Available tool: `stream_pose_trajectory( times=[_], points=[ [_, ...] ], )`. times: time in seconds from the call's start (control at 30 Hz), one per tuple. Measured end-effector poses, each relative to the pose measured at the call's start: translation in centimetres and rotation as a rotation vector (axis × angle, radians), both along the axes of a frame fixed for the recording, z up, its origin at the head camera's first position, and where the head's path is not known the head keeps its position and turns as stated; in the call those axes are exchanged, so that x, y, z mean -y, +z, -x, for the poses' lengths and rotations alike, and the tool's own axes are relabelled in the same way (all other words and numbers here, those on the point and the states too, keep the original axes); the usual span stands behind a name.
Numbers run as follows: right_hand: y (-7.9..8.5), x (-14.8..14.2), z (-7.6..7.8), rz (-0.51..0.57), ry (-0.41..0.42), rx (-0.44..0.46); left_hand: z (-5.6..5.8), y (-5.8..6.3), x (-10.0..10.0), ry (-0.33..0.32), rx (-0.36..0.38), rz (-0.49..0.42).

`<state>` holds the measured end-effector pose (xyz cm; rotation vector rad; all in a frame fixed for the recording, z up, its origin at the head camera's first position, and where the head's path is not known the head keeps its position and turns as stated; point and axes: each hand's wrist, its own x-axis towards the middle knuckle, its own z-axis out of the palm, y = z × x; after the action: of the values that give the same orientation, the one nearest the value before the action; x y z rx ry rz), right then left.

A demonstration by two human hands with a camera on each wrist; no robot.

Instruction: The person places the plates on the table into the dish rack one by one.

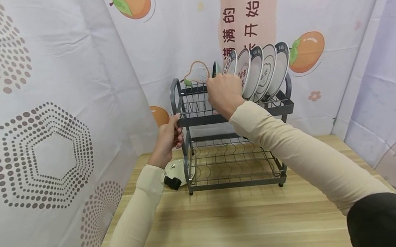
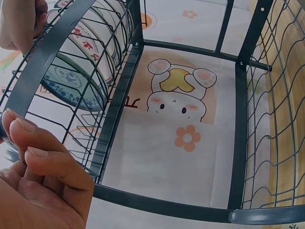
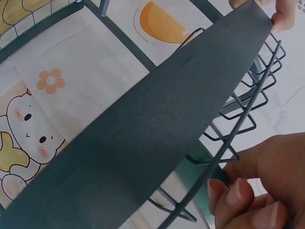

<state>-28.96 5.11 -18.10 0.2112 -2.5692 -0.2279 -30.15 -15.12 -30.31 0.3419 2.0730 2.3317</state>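
Observation:
A dark grey two-tier dish rack (image 1: 228, 117) stands on the table. My left hand (image 1: 168, 137) grips the front left corner of its upper tier; in the left wrist view its fingers (image 2: 52, 162) curl beside the rail. Over the upper tier, my right hand (image 1: 225, 92) pinches the edge of a green-blue plate (image 2: 71, 81), which stands tilted among the wires. That plate (image 1: 215, 68) is mostly hidden behind the hand in the head view. To its right, several white plates (image 1: 281, 67) with dark or printed rims lean in a row.
The rack's lower tier (image 1: 235, 164) has wavy wire dividers. A white round dish (image 1: 177, 167) sits on the table (image 1: 213, 227) by the rack's left legs, partly behind my left wrist. Printed cloth (image 1: 179, 27) hangs behind and at both sides.

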Motion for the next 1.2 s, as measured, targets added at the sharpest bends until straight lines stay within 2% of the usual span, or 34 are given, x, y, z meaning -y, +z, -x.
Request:
stream_pose_trajectory(
  times=[0.13, 0.3, 0.43, 0.67, 0.87, 1.03, 1.2],
  points=[
    [-0.4, -0.5, -0.2, 0.034, 0.044, -0.034, 0.0, -0.1, 0.0, -0.002, -0.005, 0.0],
    [-1.3, -1.6, -0.6, 0.101, 0.15, -0.103, 0.1, -0.2, 0.1, 0.003, -0.01, 0.003],
    [-1.9, -2.7, -1.1, 0.197, 0.225, -0.123, 0.2, -0.3, 0.1, 0.006, -0.004, 0.004],
    [-2.6, -4.8, -2.3, 0.311, 0.223, -0.034, 0.1, -0.2, 0.1, -0.008, -0.01, 0.009],
    [-3.2, -7.0, -3.1, 0.359, 0.257, -0.04, 0.2, -0.2, 0.2, -0.01, -0.028, 0.003],
    [-4.3, -9.2, -3.8, 0.396, 0.237, -0.032, 0.2, -0.1, 0.2, -0.02, -0.038, 0.012],
    [-5.4, -11.3, -4.2, 0.422, 0.224, -0.068, 0.1, -0.2, 0.2, -0.015, -0.023, 0.013]
  ],
)
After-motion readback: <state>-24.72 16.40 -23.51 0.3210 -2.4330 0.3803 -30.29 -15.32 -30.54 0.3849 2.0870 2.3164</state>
